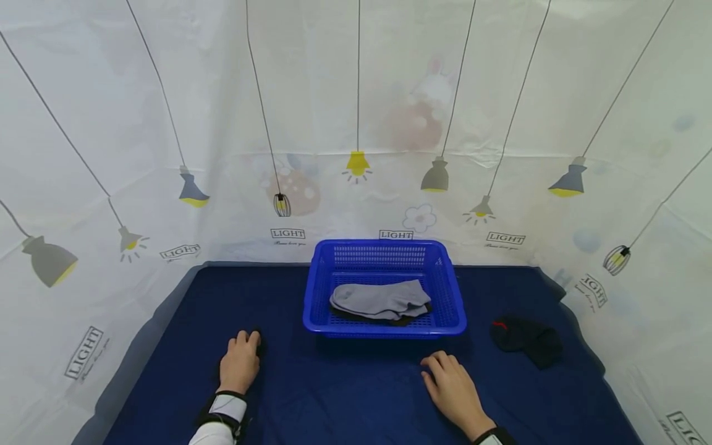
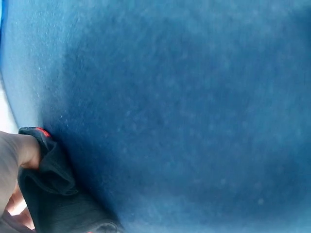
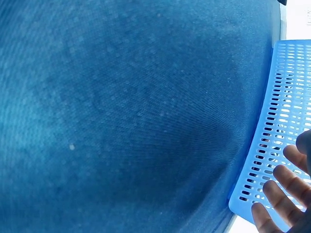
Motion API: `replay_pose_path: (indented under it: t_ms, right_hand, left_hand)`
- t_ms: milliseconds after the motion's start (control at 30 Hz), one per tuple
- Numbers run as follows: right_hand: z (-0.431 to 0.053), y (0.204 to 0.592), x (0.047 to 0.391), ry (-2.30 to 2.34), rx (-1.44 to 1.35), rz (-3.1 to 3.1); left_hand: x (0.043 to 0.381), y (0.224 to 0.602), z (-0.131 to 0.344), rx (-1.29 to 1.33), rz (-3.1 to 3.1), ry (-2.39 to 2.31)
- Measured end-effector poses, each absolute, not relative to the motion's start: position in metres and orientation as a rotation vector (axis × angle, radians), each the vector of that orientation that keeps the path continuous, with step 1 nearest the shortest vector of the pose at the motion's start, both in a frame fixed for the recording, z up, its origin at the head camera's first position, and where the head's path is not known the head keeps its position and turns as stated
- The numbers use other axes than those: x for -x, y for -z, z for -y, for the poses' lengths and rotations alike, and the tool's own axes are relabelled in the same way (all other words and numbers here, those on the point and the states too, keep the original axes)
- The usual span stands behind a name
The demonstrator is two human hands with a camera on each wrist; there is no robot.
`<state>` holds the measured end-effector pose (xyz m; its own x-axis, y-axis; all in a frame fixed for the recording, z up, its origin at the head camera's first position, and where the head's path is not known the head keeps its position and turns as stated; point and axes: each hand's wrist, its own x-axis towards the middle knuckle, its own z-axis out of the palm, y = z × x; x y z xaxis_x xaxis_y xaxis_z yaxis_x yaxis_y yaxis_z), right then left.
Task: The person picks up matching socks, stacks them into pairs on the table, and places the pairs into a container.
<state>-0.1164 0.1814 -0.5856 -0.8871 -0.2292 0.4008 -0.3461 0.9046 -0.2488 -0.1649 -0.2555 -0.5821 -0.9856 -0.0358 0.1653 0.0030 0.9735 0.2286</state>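
On the left side of the table, my left hand [image 1: 238, 364] grips a black sock [image 2: 60, 201] with a small red mark near one end. In the left wrist view the thumb lies over the sock and the other fingers are partly hidden behind it. My right hand [image 1: 453, 389] holds nothing; its fingers are relaxed and spread in front of the blue plastic basket [image 1: 384, 331]. Inside the basket lie grey socks [image 1: 378, 298] on top of something dark. Another black sock [image 1: 525, 340], with a red stripe, lies to the right of the basket.
A dark blue cloth [image 1: 345, 395] covers the table. White sheeting [image 1: 345, 80] printed with hanging lamps encloses the back and both sides. The basket stands near the back edge, its perforated wall between the right hand and the socks.
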Motion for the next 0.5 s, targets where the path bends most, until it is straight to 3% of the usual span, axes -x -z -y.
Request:
replay_pose_path:
  t_ms: [500]
  right_hand:
    - [-0.182,0.586,0.121,-0.45,-0.421,2.691]
  left_hand:
    - [0.155,0.58,0.217,0.193,2.795,0.291]
